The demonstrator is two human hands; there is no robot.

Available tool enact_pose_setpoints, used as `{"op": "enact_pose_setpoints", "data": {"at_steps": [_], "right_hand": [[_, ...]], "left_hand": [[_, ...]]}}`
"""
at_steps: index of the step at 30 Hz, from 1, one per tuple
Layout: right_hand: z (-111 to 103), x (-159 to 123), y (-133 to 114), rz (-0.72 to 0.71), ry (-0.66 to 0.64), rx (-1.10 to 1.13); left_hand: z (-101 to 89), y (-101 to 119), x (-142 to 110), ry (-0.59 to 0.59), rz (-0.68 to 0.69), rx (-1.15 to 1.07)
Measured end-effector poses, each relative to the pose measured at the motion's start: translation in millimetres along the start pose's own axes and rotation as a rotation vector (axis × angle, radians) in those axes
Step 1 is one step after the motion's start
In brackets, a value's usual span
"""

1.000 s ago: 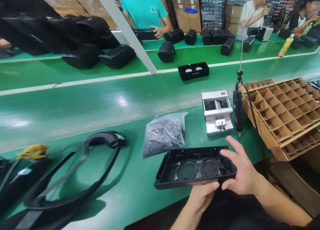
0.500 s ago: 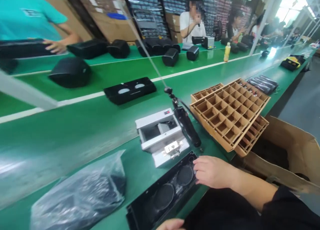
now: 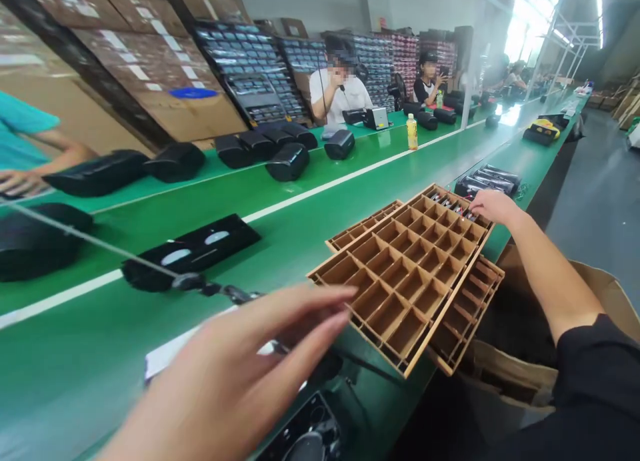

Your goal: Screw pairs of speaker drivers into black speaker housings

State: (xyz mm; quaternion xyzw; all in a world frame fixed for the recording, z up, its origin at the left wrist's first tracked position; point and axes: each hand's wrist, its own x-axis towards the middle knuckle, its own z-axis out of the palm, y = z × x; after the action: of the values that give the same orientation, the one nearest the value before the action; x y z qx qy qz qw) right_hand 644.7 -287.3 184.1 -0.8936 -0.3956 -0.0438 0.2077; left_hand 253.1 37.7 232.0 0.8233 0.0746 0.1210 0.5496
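My left hand (image 3: 240, 367) is raised in the near foreground, its fingers stretched out and the thumb apart, holding nothing. It partly hides a silver metal fixture (image 3: 170, 354) and a black handheld power driver. Below it, a black speaker housing (image 3: 303, 441) with round grilles shows in part at the bottom edge. My right hand (image 3: 495, 207) reaches to the far right corner of a cardboard divider tray (image 3: 449, 302), fingers pinched over a cell. Small parts (image 3: 457, 209) with bits of red lie in that far row. What the fingertips grip is too small to tell.
More divider trays (image 3: 480, 294) lie under the top one. Wrapped black items (image 3: 490, 179) sit behind it. An open carton (image 3: 595, 287) stands right of the bench. A black housing (image 3: 195, 251) and a yellow bottle (image 3: 412, 133) are across the bench, where co-workers sit.
My right hand has left the speaker housing and moved out to the tray's far corner. My left hand has risen into the foreground. The view has turned right.
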Motion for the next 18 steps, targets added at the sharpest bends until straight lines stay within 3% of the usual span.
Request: {"op": "enact_pose_setpoints", "data": {"at_steps": [2, 4, 6, 8, 10, 12, 18], "right_hand": [[6.8, 16.5, 16.7, -0.016, -0.12, -0.029], [16.1, 24.4, 24.6, -0.045, -0.215, -0.038], [22.8, 29.0, 28.8, -0.073, -0.279, -0.021], [25.1, 34.0, 31.5, -0.09, -0.306, 0.027], [23.2, 40.2, 34.3, -0.093, -0.292, 0.106], [18.2, 45.5, 38.4, -0.086, -0.245, 0.216], [3.8, 26.4, 57.6, 0.002, 0.031, 0.684]], "left_hand": [[35.2, 40.3, 69.7, -0.096, 0.157, 0.466], [80.9, 64.0, 136.2, -0.206, 0.207, 0.836], [128.9, 68.0, 193.6, -0.265, 0.203, 0.901], [170.7, 58.5, 238.5, -0.331, 0.181, 0.934], [201.5, 44.7, 271.4, -0.393, 0.16, 0.969], [220.5, 33.3, 294.7, -0.433, 0.145, 1.008], [236.1, 18.0, 324.4, -0.471, 0.138, 1.099]]}}
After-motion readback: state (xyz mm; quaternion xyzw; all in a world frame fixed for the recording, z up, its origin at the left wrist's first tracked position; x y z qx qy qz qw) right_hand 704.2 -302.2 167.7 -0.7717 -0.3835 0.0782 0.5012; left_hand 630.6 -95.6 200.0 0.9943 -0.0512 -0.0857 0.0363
